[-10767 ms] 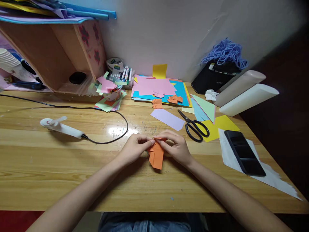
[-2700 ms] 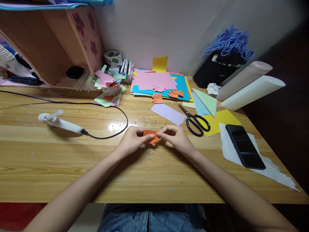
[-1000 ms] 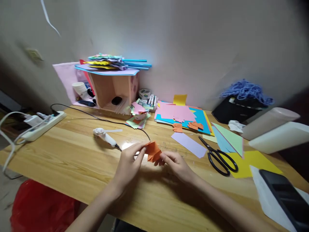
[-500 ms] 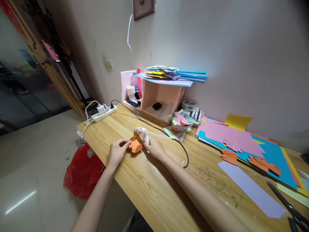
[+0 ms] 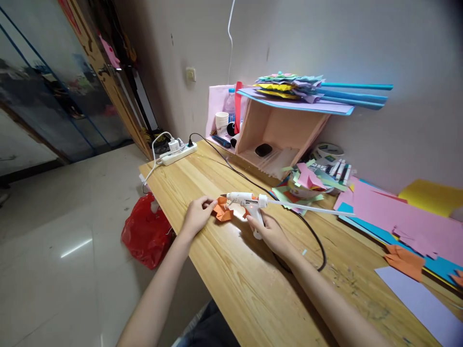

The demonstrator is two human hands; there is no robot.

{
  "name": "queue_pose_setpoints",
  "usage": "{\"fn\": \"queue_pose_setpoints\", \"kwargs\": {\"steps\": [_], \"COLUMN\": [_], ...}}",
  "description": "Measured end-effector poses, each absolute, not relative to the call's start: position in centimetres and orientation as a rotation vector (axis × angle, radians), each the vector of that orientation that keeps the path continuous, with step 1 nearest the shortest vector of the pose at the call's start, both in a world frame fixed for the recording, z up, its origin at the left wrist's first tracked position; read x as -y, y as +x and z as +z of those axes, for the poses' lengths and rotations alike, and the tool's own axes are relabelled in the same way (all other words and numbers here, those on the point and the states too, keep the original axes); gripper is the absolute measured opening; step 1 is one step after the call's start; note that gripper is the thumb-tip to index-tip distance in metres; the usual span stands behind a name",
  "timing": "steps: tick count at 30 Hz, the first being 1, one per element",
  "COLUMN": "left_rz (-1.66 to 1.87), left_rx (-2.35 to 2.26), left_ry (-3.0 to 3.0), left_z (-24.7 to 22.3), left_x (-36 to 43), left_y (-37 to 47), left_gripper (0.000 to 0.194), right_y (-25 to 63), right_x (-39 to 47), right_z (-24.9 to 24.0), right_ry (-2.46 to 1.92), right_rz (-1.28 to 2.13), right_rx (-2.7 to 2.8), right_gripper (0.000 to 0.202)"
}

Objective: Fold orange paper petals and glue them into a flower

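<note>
My left hand (image 5: 198, 214) pinches the edge of a folded orange paper piece (image 5: 223, 212) just above the wooden table (image 5: 217, 265). In my right hand (image 5: 271, 233) is a white hot glue gun (image 5: 244, 198), gripped by its handle. Its nozzle points left and lies over the top of the orange paper; whether the two touch I cannot tell. A long clear glue stick (image 5: 307, 207) sticks out of the gun's back end, and a small orange light shows on its body. The gun's black cord (image 5: 320, 241) loops behind my right wrist.
A white power strip (image 5: 180, 153) sits at the table's left end, above a red plastic bag (image 5: 146, 231). Behind stands a pink box shelf (image 5: 285, 127) topped with paper flowers. Coloured paper sheets (image 5: 419, 212), more folded orange paper (image 5: 403, 261) and a bowl of scraps (image 5: 304, 185) lie to the right.
The glue gun has swung round, so its side and long glue stick now show. The left hand keeps hold of the orange paper. The camera view has shifted, moving the scene rightward.
</note>
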State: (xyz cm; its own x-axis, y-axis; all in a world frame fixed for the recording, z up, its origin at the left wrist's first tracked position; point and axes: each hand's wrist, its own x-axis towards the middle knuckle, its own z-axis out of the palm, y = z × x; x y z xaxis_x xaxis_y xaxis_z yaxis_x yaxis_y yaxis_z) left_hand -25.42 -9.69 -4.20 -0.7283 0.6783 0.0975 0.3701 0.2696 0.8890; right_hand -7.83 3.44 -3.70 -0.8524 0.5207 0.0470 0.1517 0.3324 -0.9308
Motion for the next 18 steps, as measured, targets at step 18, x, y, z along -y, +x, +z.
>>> {"fn": "queue_pose_setpoints", "kwargs": {"steps": [18], "left_rz": [1.441], "left_rx": [-2.234], "left_ry": [0.993], "left_z": [-5.00], "left_x": [9.61], "left_y": [-25.72], "left_gripper": [0.027], "right_y": [-7.97], "right_x": [-3.13], "right_z": [-3.77], "right_ry": [-0.639], "right_rz": [1.415], "right_rx": [2.319], "right_gripper": [0.034]}}
